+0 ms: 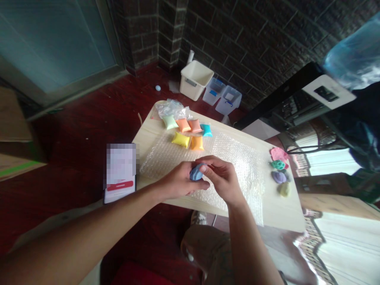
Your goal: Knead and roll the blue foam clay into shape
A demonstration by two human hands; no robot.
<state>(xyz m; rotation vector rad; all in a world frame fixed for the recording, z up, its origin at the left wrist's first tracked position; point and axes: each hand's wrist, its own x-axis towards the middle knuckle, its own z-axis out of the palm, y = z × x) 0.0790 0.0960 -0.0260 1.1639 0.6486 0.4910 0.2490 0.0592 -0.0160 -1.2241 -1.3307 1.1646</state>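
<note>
Both hands meet over a sheet of bubble wrap [237, 158] on a small light wooden table [279, 213]. My left hand [178, 182] and my right hand [222, 178] are closed together round a blue lump of clay [196, 173], pressing it between fingers and thumbs. Several small coloured clay packets lie at the table's far end: pale green [170, 121], orange [183, 125], pink [195, 125], cyan [206, 130], yellow [181, 139] and amber [197, 143]. Shaped clay pieces sit at the right edge: pink [278, 153], green [278, 164], purple [279, 176] and yellowish [284, 189].
Empty clear plastic bags [172, 107] lie beyond the packets. A white and red box [120, 174] stands left of the table. A cream bin [196, 79] and two clear containers [222, 95] stand against the brick wall. A black and white cabinet [308, 99] is at right. My knee [204, 245] is under the table.
</note>
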